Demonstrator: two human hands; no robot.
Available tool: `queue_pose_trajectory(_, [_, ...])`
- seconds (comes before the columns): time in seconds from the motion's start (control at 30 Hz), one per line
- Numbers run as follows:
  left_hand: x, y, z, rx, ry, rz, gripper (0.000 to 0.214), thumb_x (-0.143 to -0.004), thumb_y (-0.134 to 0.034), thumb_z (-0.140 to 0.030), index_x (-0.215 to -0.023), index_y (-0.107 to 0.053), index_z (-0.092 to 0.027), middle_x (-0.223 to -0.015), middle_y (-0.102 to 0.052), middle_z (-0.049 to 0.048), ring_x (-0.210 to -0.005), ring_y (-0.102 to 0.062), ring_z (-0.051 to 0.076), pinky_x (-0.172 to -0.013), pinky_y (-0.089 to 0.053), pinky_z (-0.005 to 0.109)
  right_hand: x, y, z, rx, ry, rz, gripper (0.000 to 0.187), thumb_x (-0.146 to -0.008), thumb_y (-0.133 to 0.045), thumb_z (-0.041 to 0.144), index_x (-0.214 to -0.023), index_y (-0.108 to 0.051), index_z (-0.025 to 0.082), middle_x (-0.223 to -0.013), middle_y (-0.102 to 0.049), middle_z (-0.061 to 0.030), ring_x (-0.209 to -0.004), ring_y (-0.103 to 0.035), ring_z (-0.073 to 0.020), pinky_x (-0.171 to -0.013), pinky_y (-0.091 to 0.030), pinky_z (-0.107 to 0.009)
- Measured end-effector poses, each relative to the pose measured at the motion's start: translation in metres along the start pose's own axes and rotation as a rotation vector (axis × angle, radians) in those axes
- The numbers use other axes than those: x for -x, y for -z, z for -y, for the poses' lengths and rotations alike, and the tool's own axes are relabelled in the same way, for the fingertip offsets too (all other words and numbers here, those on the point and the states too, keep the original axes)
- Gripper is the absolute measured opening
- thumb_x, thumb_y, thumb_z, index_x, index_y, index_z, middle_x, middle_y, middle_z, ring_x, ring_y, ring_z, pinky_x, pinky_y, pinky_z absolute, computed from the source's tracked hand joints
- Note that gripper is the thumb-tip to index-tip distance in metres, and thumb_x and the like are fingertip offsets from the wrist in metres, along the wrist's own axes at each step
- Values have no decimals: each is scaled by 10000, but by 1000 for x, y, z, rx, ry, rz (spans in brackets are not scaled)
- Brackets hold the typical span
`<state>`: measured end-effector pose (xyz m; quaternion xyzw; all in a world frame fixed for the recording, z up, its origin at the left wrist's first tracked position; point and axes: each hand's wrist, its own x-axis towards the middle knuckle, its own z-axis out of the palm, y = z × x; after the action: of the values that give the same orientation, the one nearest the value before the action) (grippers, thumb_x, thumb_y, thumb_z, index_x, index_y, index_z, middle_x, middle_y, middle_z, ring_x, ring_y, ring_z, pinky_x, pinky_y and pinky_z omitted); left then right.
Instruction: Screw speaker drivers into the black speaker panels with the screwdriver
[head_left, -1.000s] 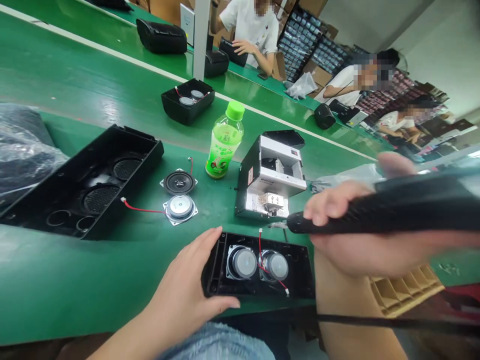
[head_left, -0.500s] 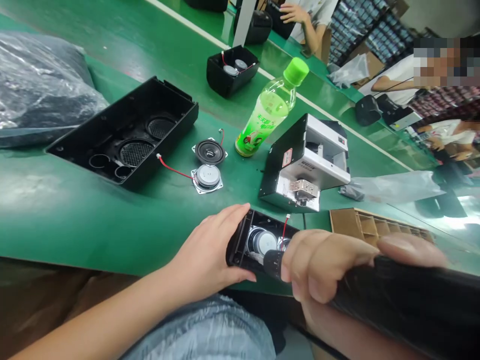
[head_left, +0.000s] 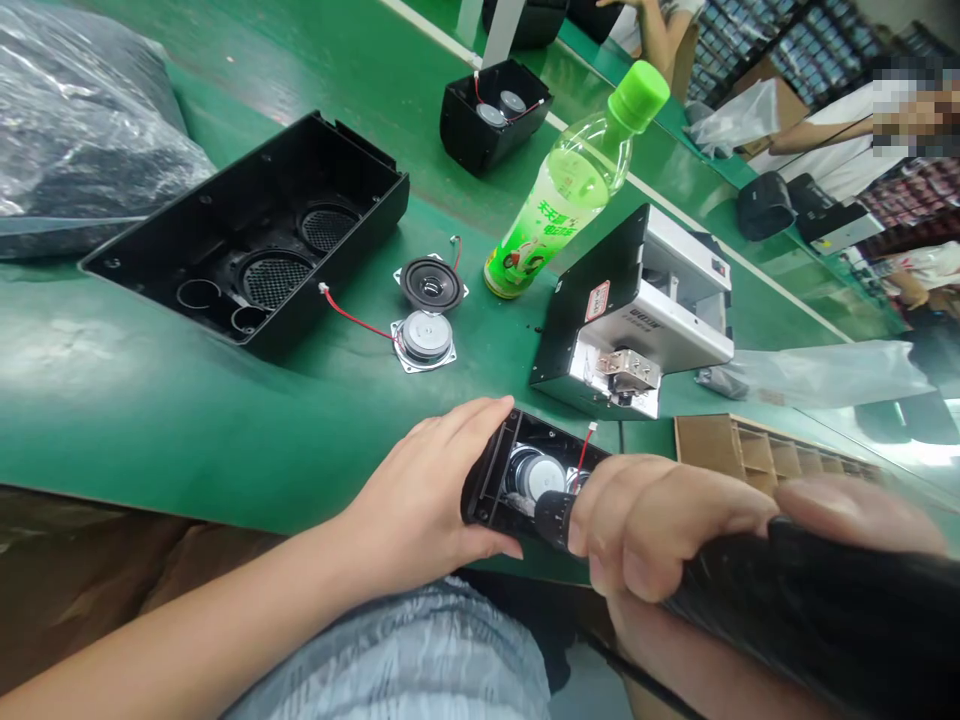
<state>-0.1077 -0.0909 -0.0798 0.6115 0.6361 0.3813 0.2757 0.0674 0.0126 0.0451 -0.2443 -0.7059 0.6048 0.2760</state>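
Observation:
A small black speaker housing (head_left: pixel 501 462) with two round drivers and red wires lies at the near edge of the green bench. My left hand (head_left: pixel 420 505) clasps its left end, thumb under the near side, fingers over the far corner. My right hand (head_left: pixel 660 525) is wrapped round a black electric screwdriver (head_left: pixel 810 610); the tool's tip sits inside the housing by the left driver. The right half of the housing is hidden behind my right hand.
A larger open black housing (head_left: pixel 247 235) sits at the left with two loose drivers (head_left: pixel 426 315) beside it. Behind stand a green bottle (head_left: pixel 570 185), a metal screw feeder (head_left: pixel 637 320), a cardboard divider tray (head_left: pixel 750 455) and a bagged bundle (head_left: pixel 67 130). Other workers sit across the bench.
My right hand brought the screwdriver down from beside the feeder into the small housing. The view tilted down and closer; my left hand stays on the housing's left end.

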Motion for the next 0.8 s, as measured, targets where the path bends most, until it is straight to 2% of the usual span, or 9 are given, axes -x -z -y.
queue_pose_trajectory(0.1, [1,0,-1,8,-13,-19,1323,-677,-1053,-574,-1713,-273,-313,-1703,-532,183,-1517,-598,403,-1211,-558,573,3,-2,-2,21,53,81,456,-1109,-525,508,-777,-732,273,-586,-653,-34,-599,-686,-233,-681,-604,-422])
queue_pose_trajectory(0.17, [0,-1,-1,15,-20,-28,1311,-670,-1055,-576,-1704,-296,-298,-1695,-540,187,-1508,-608,397,-1212,-561,572,7,-9,-5,14,131,41,393,-1103,-553,500,-819,-735,298,-575,-626,-1,-547,-648,-208,-659,-599,-400])
queue_pose_trajectory(0.27, [-1,-1,-2,18,-7,-31,1292,-667,-1063,-540,-1694,-323,-284,-1686,-553,185,-1507,-610,388,-1219,-560,570,13,-20,-10,-28,232,-7,157,-1076,-617,382,-1019,-762,363,-630,-661,27,-523,-630,-186,-631,-596,-376])
queue_pose_trajectory(0.37, [-1,-2,-3,22,21,-19,1283,-653,-1071,-510,-1688,-347,-277,-1702,-540,182,-1525,-593,392,-1232,-553,567,14,-24,-14,-35,288,-53,228,-1045,-625,267,-1177,-756,399,-656,-684,33,-517,-621,-177,-617,-596,-367])
queue_pose_trajectory(0.53, [1,0,-5,24,32,4,1261,-689,-1042,-475,-1707,-321,-294,-1720,-513,172,-1546,-568,398,-1249,-537,578,14,-19,-18,-51,311,-16,252,-1030,-628,242,-1181,-773,381,-676,-723,13,-550,-658,-193,-657,-612,-396])
queue_pose_trajectory(0.63, [-2,3,-12,-3,34,25,1337,-693,-1037,-385,-1751,-225,-295,-1714,-497,193,-1534,-573,402,-1227,-550,584,18,-23,-21,-90,298,-35,230,-1061,-608,267,-1170,-786,362,-727,-753,-3,-627,-700,-199,-704,-615,-401])
queue_pose_trajectory(0.7, [-8,8,-18,-68,-4,73,1364,-689,-1028,-287,-1766,-190,-293,-1763,-423,218,-1604,-486,424,-1271,-496,613,19,-27,-25,-135,303,-69,214,-1075,-595,296,-1163,-783,347,-741,-754,-6,-654,-713,-202,-710,-608,-394])
queue_pose_trajectory(0.77, [-16,13,-25,-152,-66,150,1332,-676,-1019,-223,-1757,-243,-270,-1803,-341,249,-1675,-356,470,-1322,-400,673,20,-27,-27,-161,289,-143,197,-1072,-609,423,-1169,-764,352,-727,-726,5,-634,-692,-205,-696,-592,-397])
queue_pose_trajectory(0.8, [-21,15,-28,-191,-95,184,1302,-666,-1024,-222,-1742,-292,-255,-1792,-353,262,-1673,-347,492,-1323,-380,697,20,-24,-26,-156,260,-182,253,-1052,-621,542,-1180,-751,367,-704,-693,19,-605,-663,-202,-685,-580,-398])
